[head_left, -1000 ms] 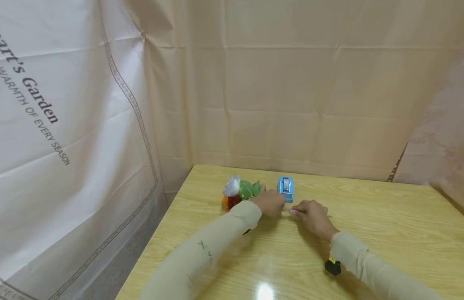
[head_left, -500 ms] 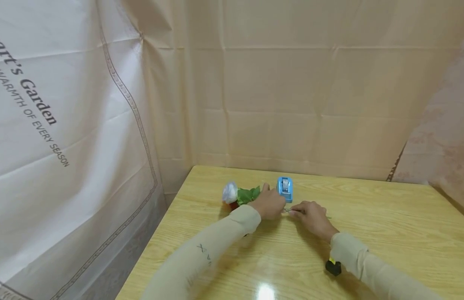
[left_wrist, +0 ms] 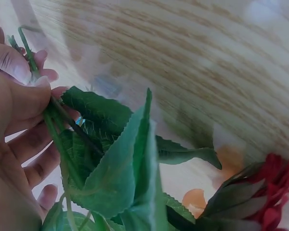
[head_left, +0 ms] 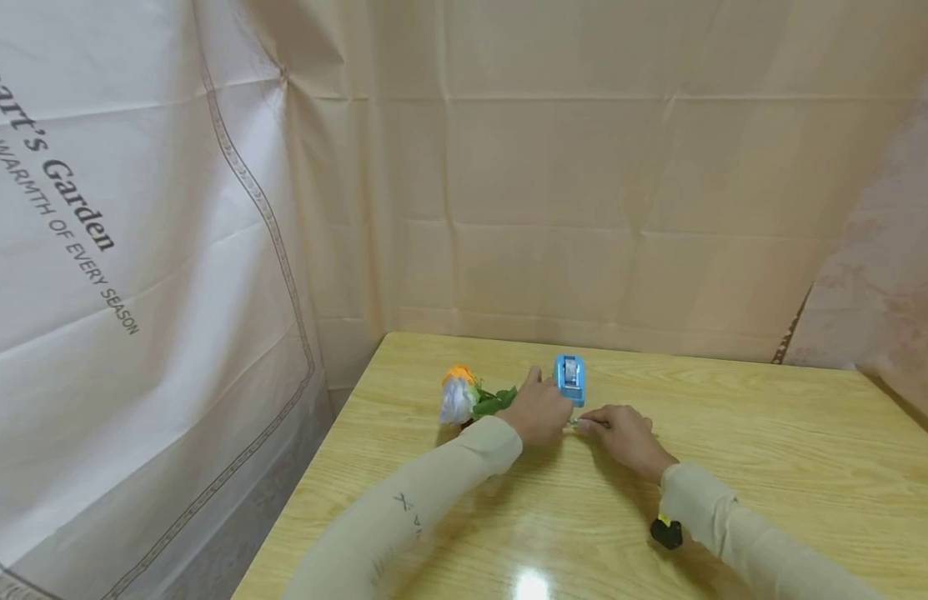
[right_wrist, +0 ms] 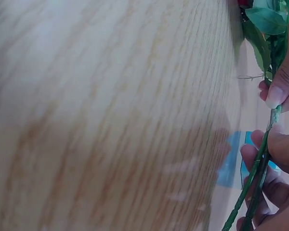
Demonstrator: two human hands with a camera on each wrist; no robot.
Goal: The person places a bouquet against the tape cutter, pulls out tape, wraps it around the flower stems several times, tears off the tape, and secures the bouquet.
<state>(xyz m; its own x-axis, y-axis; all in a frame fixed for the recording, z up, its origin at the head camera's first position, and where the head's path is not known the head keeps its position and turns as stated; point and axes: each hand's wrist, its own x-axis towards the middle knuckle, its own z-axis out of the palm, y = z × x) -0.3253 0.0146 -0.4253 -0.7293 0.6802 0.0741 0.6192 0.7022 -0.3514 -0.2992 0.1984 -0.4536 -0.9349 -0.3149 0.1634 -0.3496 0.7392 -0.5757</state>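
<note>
A bunch of artificial flowers lies sideways over the table, its blooms pointing left. The pale lilac rose (head_left: 458, 402) and orange bloom (head_left: 459, 374) show in the head view, a red bloom (left_wrist: 279, 190) in the left wrist view. Green leaves (left_wrist: 115, 168) spread below the blooms. My left hand (head_left: 539, 412) pinches the gathered stems between thumb and fingers. Just to its right, my right hand (head_left: 624, 437) pinches the same stems (right_wrist: 254, 192) farther down. A shiny clear band, like tape, shows on the stems between both hands in the right wrist view.
A blue tape dispenser (head_left: 570, 379) stands right behind the hands. The wooden table (head_left: 771, 450) reaches to a beige curtain (head_left: 546, 167) at the back, with a printed white curtain (head_left: 156, 208) on the left. A black item (head_left: 666, 532) hangs under the right cuff.
The bunch has turned about its stems: the orange bloom has come up behind the lilac rose, and the red one has gone from sight below. Both hands stay in nearly the same place.
</note>
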